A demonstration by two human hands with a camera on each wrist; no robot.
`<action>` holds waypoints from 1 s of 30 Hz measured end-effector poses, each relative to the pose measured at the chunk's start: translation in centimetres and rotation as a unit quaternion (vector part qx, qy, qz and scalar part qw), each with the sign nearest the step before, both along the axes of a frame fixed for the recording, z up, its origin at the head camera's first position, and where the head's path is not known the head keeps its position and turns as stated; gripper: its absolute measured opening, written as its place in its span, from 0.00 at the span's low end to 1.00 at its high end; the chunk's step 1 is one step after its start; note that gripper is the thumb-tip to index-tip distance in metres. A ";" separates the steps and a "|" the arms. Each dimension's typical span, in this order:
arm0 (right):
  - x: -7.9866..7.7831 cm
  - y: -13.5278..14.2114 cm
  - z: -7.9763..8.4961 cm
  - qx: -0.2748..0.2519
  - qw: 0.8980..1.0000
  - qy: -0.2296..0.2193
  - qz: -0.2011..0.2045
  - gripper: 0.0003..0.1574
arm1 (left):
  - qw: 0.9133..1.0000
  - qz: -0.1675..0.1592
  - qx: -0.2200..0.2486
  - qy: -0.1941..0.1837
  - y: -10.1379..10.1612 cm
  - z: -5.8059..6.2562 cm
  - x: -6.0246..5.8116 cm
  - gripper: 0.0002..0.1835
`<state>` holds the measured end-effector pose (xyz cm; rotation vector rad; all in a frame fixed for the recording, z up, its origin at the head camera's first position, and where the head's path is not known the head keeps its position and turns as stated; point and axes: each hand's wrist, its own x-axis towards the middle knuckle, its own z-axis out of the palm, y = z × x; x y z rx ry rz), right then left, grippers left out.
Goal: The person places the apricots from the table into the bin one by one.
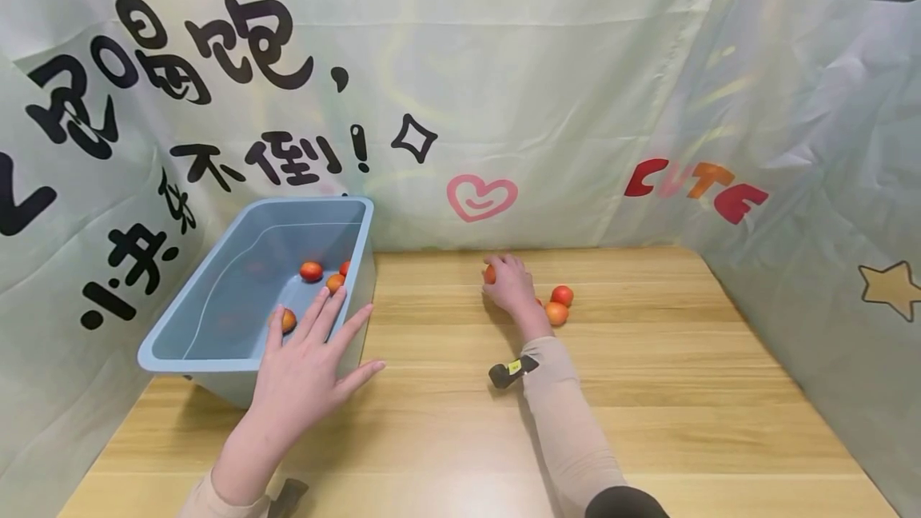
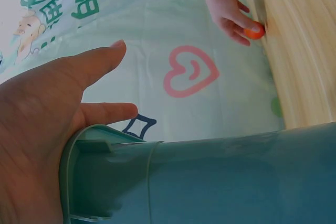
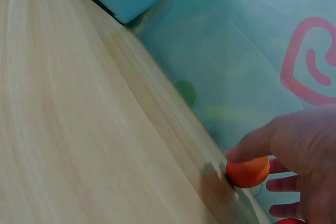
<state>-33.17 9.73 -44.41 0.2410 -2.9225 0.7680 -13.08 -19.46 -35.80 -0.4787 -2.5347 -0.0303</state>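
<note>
My right hand [image 1: 509, 284] pinches a small tomato [image 3: 248, 172] at the back of the table, thumb on one side and fingers on the other. Just beside that wrist lie more tomatoes, an orange-red one [image 1: 556, 313] and a redder one [image 1: 562, 295], with another partly hidden by the arm. On the left, my left hand [image 1: 305, 370] spreads its straight fingers over the near right corner of a blue plastic basin [image 1: 209, 364]. Several tomatoes are inside the basin, including one [image 1: 311, 271] near the middle and one [image 1: 289, 320] partly behind the fingers.
A wooden table [image 1: 683, 390] carries everything. Printed cloth [image 1: 561, 102] hangs behind it and along both sides, meeting the back edge close to the right hand. The basin's tall side wall [image 1: 365, 286] stands between the two hands.
</note>
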 end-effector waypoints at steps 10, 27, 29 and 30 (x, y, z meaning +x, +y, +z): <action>0.2 0.0 0.1 0.009 1.000 0.006 -0.013 0.27 | 1.000 0.001 0.003 -0.004 0.0 0.0 0.1 0.40; 0.2 -0.3 0.1 0.012 1.000 0.019 0.002 0.26 | 1.000 0.001 0.006 -0.006 0.1 0.1 0.2 0.39; 0.1 -0.4 0.2 0.014 1.000 0.019 0.006 0.26 | 1.000 0.001 0.006 -0.005 0.1 0.2 0.1 0.39; 0.1 -0.5 0.3 0.016 1.000 0.019 0.008 0.26 | 1.000 0.001 0.005 -0.006 0.1 0.2 0.1 0.39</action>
